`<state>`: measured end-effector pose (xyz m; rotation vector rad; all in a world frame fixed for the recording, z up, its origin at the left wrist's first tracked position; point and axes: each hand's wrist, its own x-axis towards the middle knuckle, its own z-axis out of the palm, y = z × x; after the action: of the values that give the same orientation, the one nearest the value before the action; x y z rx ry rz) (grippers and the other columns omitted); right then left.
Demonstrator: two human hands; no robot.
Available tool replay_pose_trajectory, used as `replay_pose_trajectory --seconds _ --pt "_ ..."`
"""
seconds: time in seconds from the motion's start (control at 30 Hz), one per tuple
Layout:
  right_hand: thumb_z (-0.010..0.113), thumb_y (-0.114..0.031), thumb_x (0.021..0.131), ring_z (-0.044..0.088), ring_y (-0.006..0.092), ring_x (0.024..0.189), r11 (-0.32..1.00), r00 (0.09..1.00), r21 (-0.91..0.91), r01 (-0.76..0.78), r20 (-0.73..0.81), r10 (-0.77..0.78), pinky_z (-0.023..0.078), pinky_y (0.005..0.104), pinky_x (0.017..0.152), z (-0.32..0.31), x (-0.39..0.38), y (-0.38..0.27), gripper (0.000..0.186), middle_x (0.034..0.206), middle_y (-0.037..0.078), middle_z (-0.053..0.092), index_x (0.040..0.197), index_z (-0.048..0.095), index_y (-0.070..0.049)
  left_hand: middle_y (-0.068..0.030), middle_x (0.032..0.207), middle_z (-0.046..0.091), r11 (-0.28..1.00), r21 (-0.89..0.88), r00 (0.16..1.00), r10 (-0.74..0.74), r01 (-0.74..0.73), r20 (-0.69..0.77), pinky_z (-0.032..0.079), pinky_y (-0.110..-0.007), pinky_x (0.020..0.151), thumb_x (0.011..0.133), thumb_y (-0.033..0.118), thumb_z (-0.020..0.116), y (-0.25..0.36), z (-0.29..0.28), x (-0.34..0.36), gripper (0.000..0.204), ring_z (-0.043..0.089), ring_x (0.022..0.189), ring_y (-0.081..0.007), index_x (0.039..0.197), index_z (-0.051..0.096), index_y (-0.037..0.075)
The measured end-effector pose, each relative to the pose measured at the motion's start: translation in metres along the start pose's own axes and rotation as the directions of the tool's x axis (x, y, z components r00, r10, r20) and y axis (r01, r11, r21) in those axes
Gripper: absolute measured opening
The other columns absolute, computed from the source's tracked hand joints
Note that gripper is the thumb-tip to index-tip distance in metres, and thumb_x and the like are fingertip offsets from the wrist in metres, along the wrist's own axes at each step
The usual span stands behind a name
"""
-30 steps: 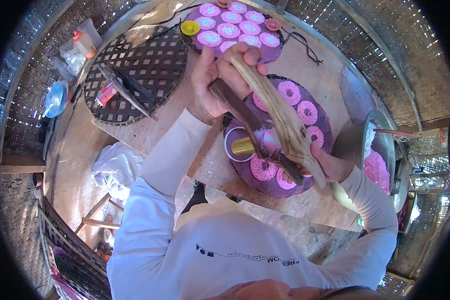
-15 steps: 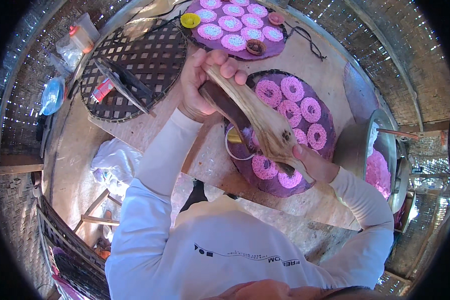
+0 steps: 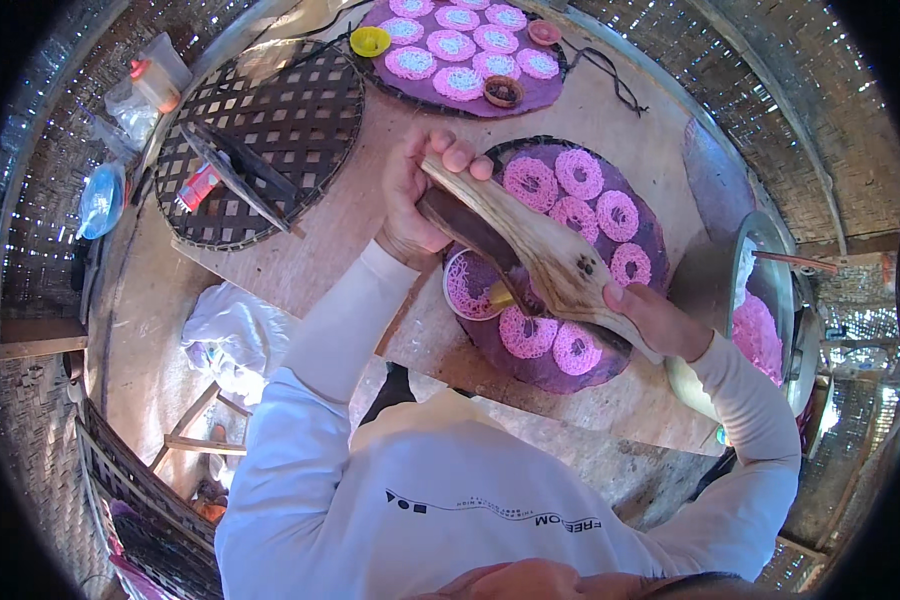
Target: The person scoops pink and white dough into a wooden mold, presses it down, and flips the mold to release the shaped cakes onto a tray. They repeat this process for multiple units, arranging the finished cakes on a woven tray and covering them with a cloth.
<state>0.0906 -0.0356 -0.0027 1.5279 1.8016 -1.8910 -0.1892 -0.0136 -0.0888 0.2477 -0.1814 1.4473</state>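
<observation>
A long wooden hand press (image 3: 545,245), a pale upper lever over a dark lower one, slants above the near round tray (image 3: 552,380). My left hand (image 3: 407,205) is closed round its upper-left end, and my right hand (image 3: 665,322) grips the lower-right end with the thumb on top. Under the press a brass-coloured cylinder (image 3: 500,295) partly shows. Beside it a white ring (image 3: 448,290) encircles pink strands on the purple tray. Several pink noodle rings (image 3: 618,215) lie on that tray, some hidden behind the press.
A far tray (image 3: 535,98) carries pink-and-white noodle rings, a yellow bowl (image 3: 370,41) and small brown bowl (image 3: 504,92). At left lies a dark woven basket lid (image 3: 270,100) with another wooden press (image 3: 232,175). A metal pot (image 3: 705,280) with pink dough (image 3: 757,335) stands right.
The press and both hands have shifted slightly right and down. Pink strands now show inside the white ring, and the cylinder appears farther right.
</observation>
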Motion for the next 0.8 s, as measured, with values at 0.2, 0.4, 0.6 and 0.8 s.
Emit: replay_pose_trajectory --seconds 0.2,0.4,0.6,0.8 --pt "0.044 -0.061 0.087 0.046 0.0089 0.056 0.959 0.973 -0.238 0.157 -0.129 -0.191 0.038 0.0278 0.048 0.011 0.007 -0.016 0.067 0.059 0.003 0.052 0.081 0.064 0.004 0.0018 0.068 0.051 0.998 0.060 0.994 0.006 -0.013 0.110 0.044 -0.036 0.072 0.095 0.039 0.039 0.018 0.003 0.008 0.032 0.051 0.076 -0.0216 0.075 0.049 0.016" --pt "0.046 -0.061 0.085 0.044 0.0096 0.050 0.969 0.976 -0.187 0.164 -0.109 -0.187 0.035 0.0293 0.043 0.028 0.030 -0.009 0.068 0.052 0.002 0.049 0.069 0.063 0.002 0.0009 0.068 0.053 0.982 0.180 0.994 0.030 -0.048 0.101 0.044 -0.037 0.074 0.094 0.039 0.039 0.044 0.013 0.002 0.032 0.052 0.074 -0.0228 0.077 0.051 0.015" --pt "0.046 -0.059 0.086 0.050 0.0109 0.048 0.998 0.998 -0.070 -0.001 -0.055 -0.002 0.039 0.0275 0.044 0.024 0.014 -0.018 0.065 0.053 0.003 0.054 0.068 0.064 0.001 0.0010 0.071 0.050 0.994 0.096 0.993 0.058 -0.049 -0.100 0.044 -0.037 0.076 0.093 0.038 0.042 0.026 0.003 -0.020 0.027 0.052 0.080 -0.0221 0.080 0.050 0.016" --pt "0.046 -0.056 0.088 0.053 0.0099 0.052 0.997 0.993 -0.047 0.055 -0.100 -0.059 0.041 0.0245 0.046 0.004 -0.003 -0.013 0.062 0.061 0.004 0.059 0.080 0.065 0.003 0.0004 0.082 0.053 0.991 0.135 1.000 -0.009 0.006 0.021 0.043 -0.040 0.082 0.091 0.052 0.038 0.008 0.007 0.005 0.043 0.053 0.088 -0.0223 0.104 0.053 0.014"
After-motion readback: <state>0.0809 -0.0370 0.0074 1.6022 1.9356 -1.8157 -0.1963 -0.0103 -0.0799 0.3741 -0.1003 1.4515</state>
